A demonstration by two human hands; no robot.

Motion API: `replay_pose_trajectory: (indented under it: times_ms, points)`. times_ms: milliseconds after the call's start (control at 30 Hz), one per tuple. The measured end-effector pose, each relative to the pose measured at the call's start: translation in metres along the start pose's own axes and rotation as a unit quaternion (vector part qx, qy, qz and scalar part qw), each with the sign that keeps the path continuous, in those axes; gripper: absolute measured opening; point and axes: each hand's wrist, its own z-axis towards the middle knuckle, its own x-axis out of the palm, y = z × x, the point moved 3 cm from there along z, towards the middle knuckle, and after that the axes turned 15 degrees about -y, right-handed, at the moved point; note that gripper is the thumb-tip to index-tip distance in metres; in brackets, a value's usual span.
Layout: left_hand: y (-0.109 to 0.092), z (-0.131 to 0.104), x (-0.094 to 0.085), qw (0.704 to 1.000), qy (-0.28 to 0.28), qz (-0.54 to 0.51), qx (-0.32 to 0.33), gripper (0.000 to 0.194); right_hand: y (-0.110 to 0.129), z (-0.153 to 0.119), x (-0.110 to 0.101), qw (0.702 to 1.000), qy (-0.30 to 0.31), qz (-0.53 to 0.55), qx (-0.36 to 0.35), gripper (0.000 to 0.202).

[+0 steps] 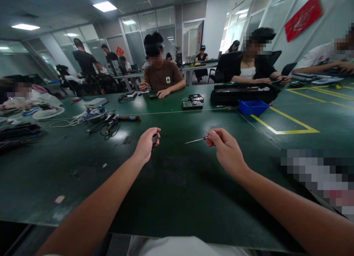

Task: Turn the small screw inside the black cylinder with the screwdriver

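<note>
Slim red-collared metal tool [198, 139] being pinched by right hand [226, 148]
Likely stiff, best held behind shaft [193, 141]; leftward, dark-grey object [154, 139] being clasped by left hand [146, 142]

Free tabletop [163, 204] lay between the left hand [147, 142] and right hand [225, 151], where a thin metal tool [194, 141] jutted leftward, while tangled cables [109, 127] obstructed the way forward-left and hard drives [193, 105], a blue tray [253, 107] and a black case [243, 97] forward-right.
</note>
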Motion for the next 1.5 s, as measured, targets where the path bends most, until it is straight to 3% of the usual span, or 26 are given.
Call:
replay_pose_trajectory:
  times_ms: [133, 433, 700, 1500]
  points:
    - [-0.0012, 0.0035, -0.0041, 0.998, -0.033, -0.049, -0.036, 0.019, -0.0006, 0.0003, -0.0008, 1.000, 0.004, -0.005, 0.000, 0.022]
    - [-0.0039, 0.0044, -0.0052, 0.997, -0.050, -0.048, -0.027, 0.015, -0.0026, 0.0004, -0.0009, 1.000, 0.015, -0.015, 0.001, 0.025]
    - [-0.0033, 0.0020, -0.0040, 0.998, -0.018, -0.045, -0.030, 0.016, -0.0016, 0.0000, -0.0005, 1.000, 0.015, -0.006, 0.003, 0.025]
    - [-0.0050, -0.0029, -0.0020, 0.999, -0.011, -0.037, -0.036, 0.022, -0.0001, -0.0014, 0.0011, 1.000, 0.027, -0.012, 0.005, 0.025]
